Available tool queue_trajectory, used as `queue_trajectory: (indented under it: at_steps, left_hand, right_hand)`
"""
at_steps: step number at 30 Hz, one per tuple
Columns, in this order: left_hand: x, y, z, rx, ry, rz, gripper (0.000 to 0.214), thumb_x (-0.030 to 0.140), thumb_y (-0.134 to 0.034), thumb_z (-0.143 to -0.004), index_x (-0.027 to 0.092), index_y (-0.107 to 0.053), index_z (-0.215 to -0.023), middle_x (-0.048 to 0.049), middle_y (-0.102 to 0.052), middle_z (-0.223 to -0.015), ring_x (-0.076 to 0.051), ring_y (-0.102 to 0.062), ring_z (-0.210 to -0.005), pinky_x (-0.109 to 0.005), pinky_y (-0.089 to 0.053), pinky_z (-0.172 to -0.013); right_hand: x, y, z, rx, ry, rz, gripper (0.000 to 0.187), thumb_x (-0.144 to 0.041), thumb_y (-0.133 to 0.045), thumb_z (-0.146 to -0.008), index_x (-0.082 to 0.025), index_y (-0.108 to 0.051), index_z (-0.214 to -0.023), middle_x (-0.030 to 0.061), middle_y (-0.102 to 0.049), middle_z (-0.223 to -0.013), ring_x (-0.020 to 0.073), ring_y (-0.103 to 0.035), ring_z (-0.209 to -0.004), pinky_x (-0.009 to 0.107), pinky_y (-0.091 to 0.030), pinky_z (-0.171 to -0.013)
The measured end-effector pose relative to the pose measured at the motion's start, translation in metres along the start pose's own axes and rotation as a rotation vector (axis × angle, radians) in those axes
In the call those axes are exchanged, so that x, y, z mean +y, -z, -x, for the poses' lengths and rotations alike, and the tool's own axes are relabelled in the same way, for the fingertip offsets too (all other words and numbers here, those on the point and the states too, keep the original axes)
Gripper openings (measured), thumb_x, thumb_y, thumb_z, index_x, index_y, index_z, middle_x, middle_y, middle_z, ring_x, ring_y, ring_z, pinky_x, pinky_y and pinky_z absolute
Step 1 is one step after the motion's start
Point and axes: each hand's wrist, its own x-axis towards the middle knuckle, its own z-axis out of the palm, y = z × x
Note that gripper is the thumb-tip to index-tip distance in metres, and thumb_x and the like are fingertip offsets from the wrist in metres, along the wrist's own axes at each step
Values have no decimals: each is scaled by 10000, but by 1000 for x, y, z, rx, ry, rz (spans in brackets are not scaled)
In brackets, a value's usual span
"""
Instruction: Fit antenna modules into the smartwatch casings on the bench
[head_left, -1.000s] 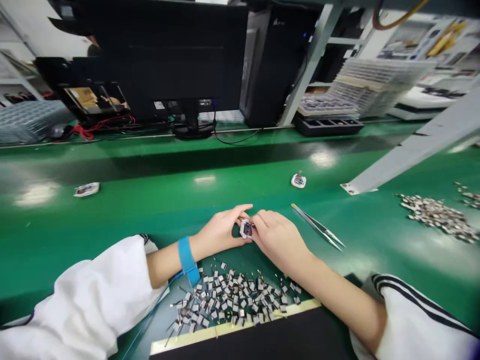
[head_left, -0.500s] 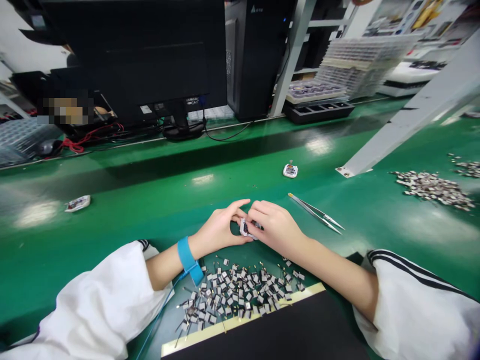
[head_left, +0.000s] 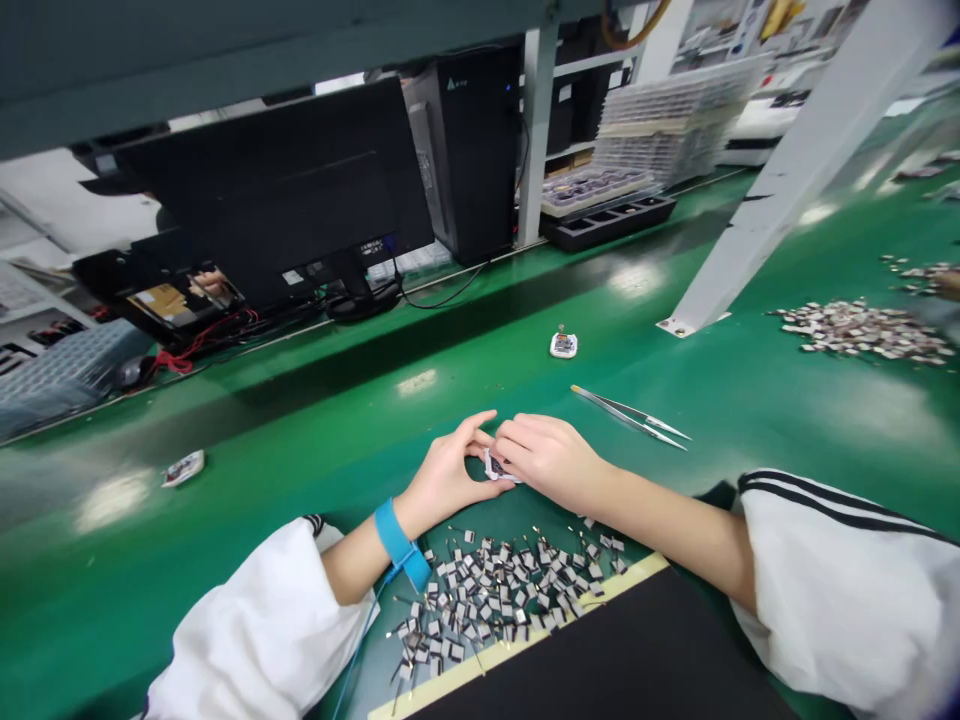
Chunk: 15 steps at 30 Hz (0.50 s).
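- Desk [head_left: 225, 420] runs glossy green beneath me, with pale patches of light reflecting off it.
- My left hand [head_left: 442, 480] and right hand [head_left: 551, 460] meet above the desk, both grips closed together on a small white-framed electronic part [head_left: 495, 466], pinched between my fingers right in front of me.
- Blue wrist strap [head_left: 394, 533] circles my left wrist, and a thin blue cord [head_left: 373, 620] runs down from it beside a heap of tiny wired components [head_left: 495, 590] just below my hands.
- Black mat [head_left: 600, 650] with a pale edge strip lies just past that heap.
- Steel tweezers [head_left: 630, 418] lie near my right hand, and a second heap of components [head_left: 862, 332] sits well off to the right.
- Black monitor [head_left: 255, 190] and computer tower [head_left: 469, 150] stand beyond the desk, beside stacked clear trays [head_left: 675, 120].
- Small white logo [head_left: 453, 84] on the tower is too small to read.
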Motion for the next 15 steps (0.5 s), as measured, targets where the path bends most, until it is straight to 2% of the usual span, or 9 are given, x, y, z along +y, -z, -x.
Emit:
queue_trajectory:
  at_steps: [3,9,15]
  left_hand:
    - [-1,0,0,1,-2,3,685,209,-685,-636,186,-311,-1210,-16,-576,-919,-142,-575,-848,-286,-487,-841]
    - [-1,1,0,39,-10,-30,662,232,-690,-641,194,-323,-1190,-26,-581,-928,-155,-580,-851,-312,-485,-842]
    - [-2,1,-1,131,-40,-18,605,204,-689,-627,202,-371,-1142,-11,-583,-910,-150,-577,-845,-321,-476,-845]
  right_hand:
    - [3,-1,-2,2,16,-26,229,-190,-389,-846,-157,-584,-732,28,-561,-693,136,-475,-645,260,-364,-606]
    - [5,-1,-1,21,-88,-77,98,-152,-495,-795,-146,-583,-751,16,-579,-701,116,-514,-657,222,-396,-593]
    - [-2,1,-6,94,-168,-42,162,-101,-467,-777,-90,-573,-654,72,-551,-625,166,-485,-607,295,-397,-579]
